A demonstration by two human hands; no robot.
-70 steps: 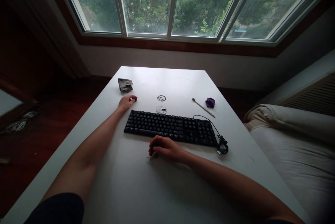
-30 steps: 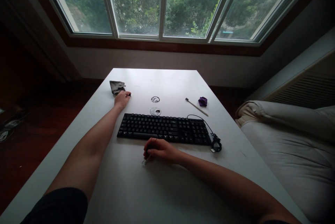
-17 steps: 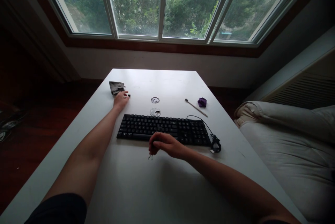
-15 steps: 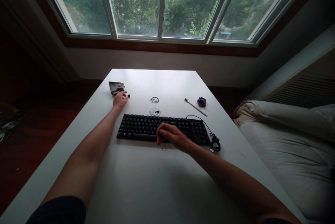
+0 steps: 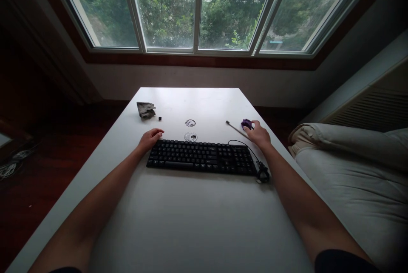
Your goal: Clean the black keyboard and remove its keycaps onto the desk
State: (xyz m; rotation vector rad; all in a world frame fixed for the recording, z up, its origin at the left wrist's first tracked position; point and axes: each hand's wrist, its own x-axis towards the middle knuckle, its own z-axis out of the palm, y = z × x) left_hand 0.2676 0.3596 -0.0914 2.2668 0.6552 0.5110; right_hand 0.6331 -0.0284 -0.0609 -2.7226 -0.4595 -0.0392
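My left hand (image 5: 151, 140) rests at the far left corner of a black keyboard (image 5: 188, 156), its fingers loosely stretched and holding nothing. A small black cube, perhaps a keycap (image 5: 160, 118), lies beyond it beside a crumpled grey cloth (image 5: 145, 110). On the other side, my right hand (image 5: 259, 135) has thumb and fingers around the near right side of a crumpled purple cloth (image 5: 246, 123), which still lies on the table. A thin stick-like brush (image 5: 236, 128) with a dark tip runs just left of that hand, its near end hidden by the thumb.
Two small round clear pieces (image 5: 190, 123) lie behind the keyboard on the white table (image 5: 191, 222). The keyboard's bundled cable (image 5: 262, 174) sits at its right end. A pale padded seat (image 5: 347, 171) stands right of the table, and a window (image 5: 197, 9) is ahead.
My right hand has moved from above the keyboard to the purple cloth. My left hand has come back from beside the grey cloth to the keyboard's corner.
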